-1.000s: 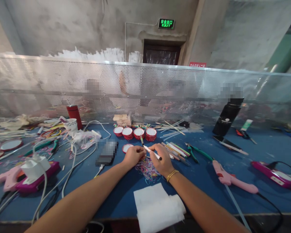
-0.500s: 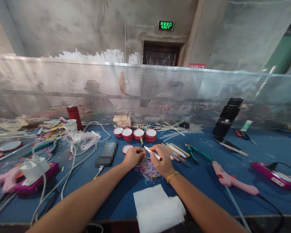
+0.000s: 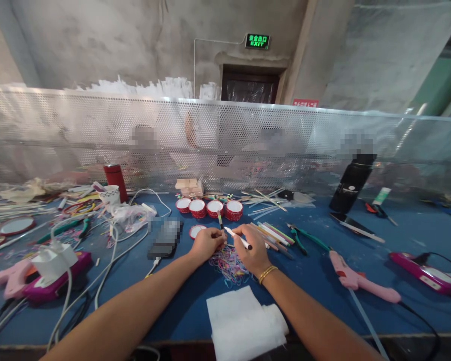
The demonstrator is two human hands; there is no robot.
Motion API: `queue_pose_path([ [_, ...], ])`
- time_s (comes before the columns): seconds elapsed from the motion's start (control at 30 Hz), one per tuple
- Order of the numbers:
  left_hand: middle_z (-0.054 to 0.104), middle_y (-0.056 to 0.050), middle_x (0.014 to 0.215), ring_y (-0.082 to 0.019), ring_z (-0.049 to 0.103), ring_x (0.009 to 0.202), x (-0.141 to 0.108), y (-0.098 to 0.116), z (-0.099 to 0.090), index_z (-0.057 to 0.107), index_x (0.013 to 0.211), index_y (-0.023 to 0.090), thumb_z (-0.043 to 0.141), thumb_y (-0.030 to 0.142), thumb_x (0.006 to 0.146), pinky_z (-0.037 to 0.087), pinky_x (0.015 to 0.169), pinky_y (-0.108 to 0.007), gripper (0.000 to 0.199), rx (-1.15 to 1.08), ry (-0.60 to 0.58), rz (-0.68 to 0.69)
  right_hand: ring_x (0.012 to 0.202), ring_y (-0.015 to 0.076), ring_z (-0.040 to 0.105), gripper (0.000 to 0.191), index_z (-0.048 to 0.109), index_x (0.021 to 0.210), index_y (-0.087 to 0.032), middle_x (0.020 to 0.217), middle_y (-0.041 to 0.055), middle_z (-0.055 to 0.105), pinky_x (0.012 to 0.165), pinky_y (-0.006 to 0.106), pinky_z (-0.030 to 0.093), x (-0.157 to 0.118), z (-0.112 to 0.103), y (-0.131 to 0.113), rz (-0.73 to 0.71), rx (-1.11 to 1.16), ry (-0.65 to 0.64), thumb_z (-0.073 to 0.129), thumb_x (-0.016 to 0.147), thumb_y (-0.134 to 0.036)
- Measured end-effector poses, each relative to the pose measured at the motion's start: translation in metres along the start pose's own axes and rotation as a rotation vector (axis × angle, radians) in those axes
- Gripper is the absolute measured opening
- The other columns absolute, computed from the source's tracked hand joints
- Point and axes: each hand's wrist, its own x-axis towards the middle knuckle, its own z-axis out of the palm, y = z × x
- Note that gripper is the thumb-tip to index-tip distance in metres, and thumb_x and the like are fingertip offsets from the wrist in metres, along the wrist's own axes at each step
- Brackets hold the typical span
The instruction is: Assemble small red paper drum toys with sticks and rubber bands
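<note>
In the head view, a thin stick (image 3: 220, 221) with green and dark bands is being pinched by the left hand (image 3: 206, 244), seemingly for steadiness; a white pen (image 3: 239, 237) with a dark end is being gripped by the right hand (image 3: 253, 250), slanted towards the stick, perhaps for fine control; contact cannot be told. Colourful loops (image 3: 230, 266) are being seen between the hands, red-sided drums (image 3: 215, 206) being shown beyond the left hand's fingertips

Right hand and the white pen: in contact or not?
Touching. The head view shows the right hand gripping the white pen, its barrel crossing between the fingers with the dark end sticking out.
</note>
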Motion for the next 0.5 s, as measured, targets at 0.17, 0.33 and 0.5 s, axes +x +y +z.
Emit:
queue_pose_path([
  [0.17,0.057,0.002,0.053,-0.011,0.051,0.048,-0.0024,0.0041,0.0003,0.06,0.064,0.016,0.07,0.046,0.067,0.036,0.048,-0.023,0.031,-0.005,0.0,0.014,0.078,0.0208,0.055,0.013,0.06,0.085,-0.021,0.079,0.004,0.061,0.074,0.035,0.041,0.0002,0.0004,-0.0007,-0.017,0.016,-0.027,0.048,0.089,-0.023],
  [0.33,0.058,0.002,0.054,-0.011,0.05,0.048,-0.0019,0.0029,0.0008,0.06,0.064,0.016,0.068,0.042,0.067,0.037,0.049,-0.023,0.027,-0.016,0.0,0.008,0.078,0.0207,0.055,0.011,0.059,0.084,-0.021,0.079,0.0038,0.061,0.074,0.035,0.041,0.0004,-0.0001,0.0,0.003,0.016,-0.01,0.048,0.089,-0.023],
  [0.5,0.058,0.002,0.053,-0.01,0.049,0.047,-0.0018,0.004,0.0003,0.059,0.063,0.016,0.067,0.038,0.068,0.036,0.049,-0.023,0.024,-0.011,-0.008,0.013,0.077,0.0209,0.055,0.013,0.059,0.084,-0.021,0.077,0.0039,0.06,0.073,0.035,0.041,0.001,-0.0015,-0.0013,0.001,0.01,-0.006,0.048,0.089,-0.024],
])
